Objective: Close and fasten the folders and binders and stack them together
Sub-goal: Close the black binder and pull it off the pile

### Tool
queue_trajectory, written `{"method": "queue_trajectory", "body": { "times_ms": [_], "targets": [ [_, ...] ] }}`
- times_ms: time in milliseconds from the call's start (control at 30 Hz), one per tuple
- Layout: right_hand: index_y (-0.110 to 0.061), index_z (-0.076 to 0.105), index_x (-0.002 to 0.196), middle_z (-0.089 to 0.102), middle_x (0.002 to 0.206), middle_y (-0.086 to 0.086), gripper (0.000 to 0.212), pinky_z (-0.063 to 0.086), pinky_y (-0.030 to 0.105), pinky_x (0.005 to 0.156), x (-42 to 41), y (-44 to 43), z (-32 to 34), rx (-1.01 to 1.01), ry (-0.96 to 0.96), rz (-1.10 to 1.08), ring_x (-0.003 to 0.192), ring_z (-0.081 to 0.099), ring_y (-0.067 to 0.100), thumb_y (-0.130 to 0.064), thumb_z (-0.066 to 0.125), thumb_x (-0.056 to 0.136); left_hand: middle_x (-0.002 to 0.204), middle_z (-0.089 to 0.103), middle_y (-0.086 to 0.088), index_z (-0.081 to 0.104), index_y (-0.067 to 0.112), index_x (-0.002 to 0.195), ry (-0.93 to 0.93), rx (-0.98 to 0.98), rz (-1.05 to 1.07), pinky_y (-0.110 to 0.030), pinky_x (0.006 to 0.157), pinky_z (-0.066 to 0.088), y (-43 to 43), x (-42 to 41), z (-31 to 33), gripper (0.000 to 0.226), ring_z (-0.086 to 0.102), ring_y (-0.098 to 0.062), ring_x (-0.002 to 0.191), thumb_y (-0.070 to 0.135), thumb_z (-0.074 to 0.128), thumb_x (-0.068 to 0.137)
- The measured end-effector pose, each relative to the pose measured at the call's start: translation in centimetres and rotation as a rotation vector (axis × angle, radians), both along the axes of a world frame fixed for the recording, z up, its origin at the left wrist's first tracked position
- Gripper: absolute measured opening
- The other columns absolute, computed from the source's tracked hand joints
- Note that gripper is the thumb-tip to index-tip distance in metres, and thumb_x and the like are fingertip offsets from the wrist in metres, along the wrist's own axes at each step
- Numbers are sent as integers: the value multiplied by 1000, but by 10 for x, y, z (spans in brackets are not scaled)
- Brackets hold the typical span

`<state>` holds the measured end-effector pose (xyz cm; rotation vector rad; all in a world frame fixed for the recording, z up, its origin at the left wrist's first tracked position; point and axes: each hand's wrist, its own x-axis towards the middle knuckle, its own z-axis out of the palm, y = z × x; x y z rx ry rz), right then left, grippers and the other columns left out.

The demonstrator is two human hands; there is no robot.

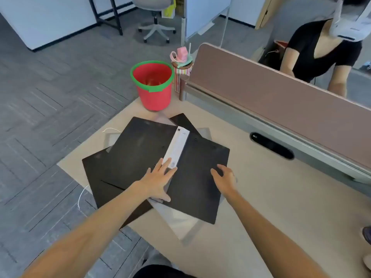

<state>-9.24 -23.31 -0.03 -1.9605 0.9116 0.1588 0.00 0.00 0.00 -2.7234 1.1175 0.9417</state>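
A black folder (140, 149) lies spread open and face down on the beige desk (271, 197), its white spine label (177, 146) facing up. My left hand (159, 180) rests flat on the lower end of that spine with fingers apart. My right hand (224, 176) presses fingertips on the folder's right cover (200, 177), fingers curled and spread. Another black folder (96, 177) lies under it at the left, and a further black one (181, 120) peeks out behind. A clear plastic folder (180, 221) sticks out underneath near the front edge.
A red bucket with a green rim (153, 85) stands at the desk's far corner, a pink striped bottle (181, 67) beside it. A brown partition (281, 97) runs along the right. Another person (321, 55) leans behind it. A white string (81, 197) hangs over the desk's left edge.
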Motion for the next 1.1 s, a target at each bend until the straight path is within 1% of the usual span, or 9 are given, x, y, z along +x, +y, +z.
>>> {"method": "queue_trajectory", "body": {
  "times_ms": [167,333,433,533,633,800,900,1000,1100],
  "targets": [
    [-16,46,138,46,144,5,51,41,42,107,3,5,-21,135,97,-214,129,47,27,-35,56,92,156,-37,-4,-14,32,153,33,221,-270,-74,109,8,13,10,-18,128,-30,-39,143,41,82,70],
    [-16,54,131,52,137,5,45,45,44,103,2,0,-31,132,95,-365,121,52,27,-30,55,88,159,-31,-1,-5,28,155,66,67,-287,-71,112,9,20,23,-19,108,-29,-36,145,35,73,81],
    [-14,57,125,58,124,6,38,45,34,92,2,-1,-24,142,70,-431,114,55,29,-21,53,89,161,-25,4,3,29,155,81,-11,-287,-67,115,15,22,33,-11,99,-22,-30,148,37,69,83],
    [-13,52,130,58,124,5,41,43,36,92,2,-6,-22,188,68,-471,116,54,29,-23,54,90,164,-10,8,13,30,155,102,-121,-237,-53,116,30,21,35,2,86,-10,-20,151,37,64,85],
    [-11,58,117,64,115,9,33,45,35,83,0,-9,-24,194,66,-496,102,57,29,-26,53,88,163,14,9,30,30,151,69,-254,-190,-34,114,32,19,31,15,68,9,-12,151,38,59,89],
    [-13,61,86,64,97,9,8,52,37,80,-12,-14,-13,325,53,-562,86,62,28,-21,62,88,146,48,1,55,21,135,-71,-430,-240,-34,107,44,20,25,15,48,40,-16,140,32,59,89],
    [-9,52,106,64,100,12,15,55,35,64,-19,-22,1,390,21,-461,81,64,25,-17,57,93,146,45,6,49,26,139,-47,-380,-231,-28,102,45,27,23,16,52,44,-12,134,37,58,89],
    [-18,44,115,65,99,10,21,56,37,63,-27,-32,17,445,-65,-399,82,65,25,-12,52,96,151,35,11,39,33,143,-10,-339,-90,-28,104,42,32,23,19,60,41,-9,135,53,55,88],
    [-23,48,112,69,102,10,21,59,41,69,-41,-43,32,494,-159,-356,86,66,27,-10,51,96,154,32,10,36,30,145,87,-521,314,-35,112,35,20,20,29,56,34,-9,140,51,50,94]
  ]
}}
